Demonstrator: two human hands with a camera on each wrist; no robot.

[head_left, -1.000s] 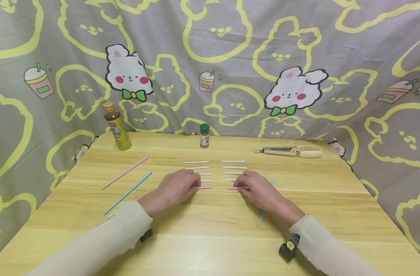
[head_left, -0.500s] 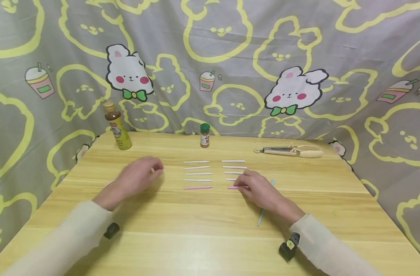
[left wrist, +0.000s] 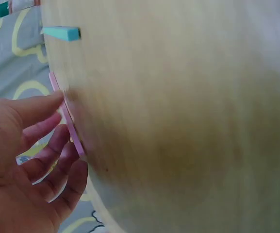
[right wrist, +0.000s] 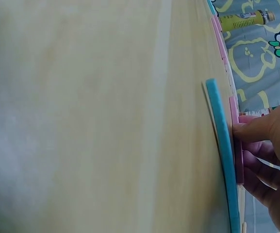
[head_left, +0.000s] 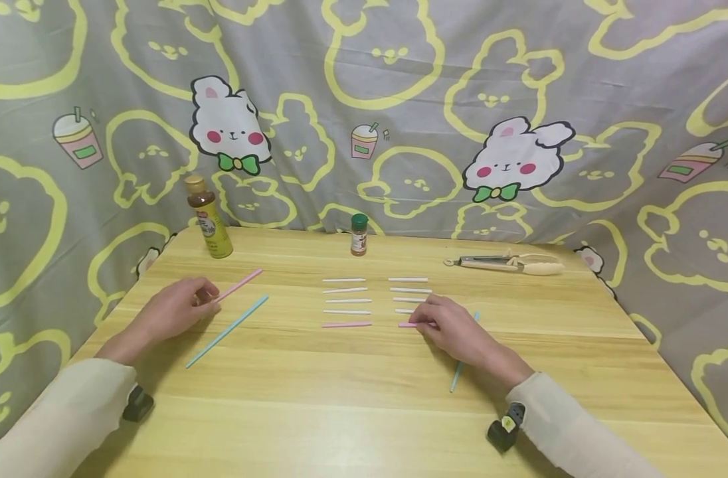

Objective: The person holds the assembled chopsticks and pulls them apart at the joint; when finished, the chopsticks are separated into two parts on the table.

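Note:
In the head view my left hand (head_left: 173,309) is over the lower end of a long pink stick (head_left: 242,283) on the table's left side. The left wrist view has its thumb at the stick (left wrist: 71,124) and its curved fingers apart from the thumb. A long teal stick (head_left: 226,332) lies just right of that hand. My right hand (head_left: 454,328) pinches a shorter pink stick (head_left: 404,325) low on the table, thumb against its side in the right wrist view. Another teal stick (right wrist: 223,145) lies close by, partly under the right hand in the head view.
Several white sticks lie in two columns, left (head_left: 347,311) and right (head_left: 408,279), with a pink stick (head_left: 346,324) below the left column. Along the back stand a yellow-labelled bottle (head_left: 214,229) and a green-capped spice jar (head_left: 359,239); tongs (head_left: 489,263) lie at back right.
My left hand has left the pink stick below the left white column and moved left to the long pink stick. My right hand has stayed at its pink stick.

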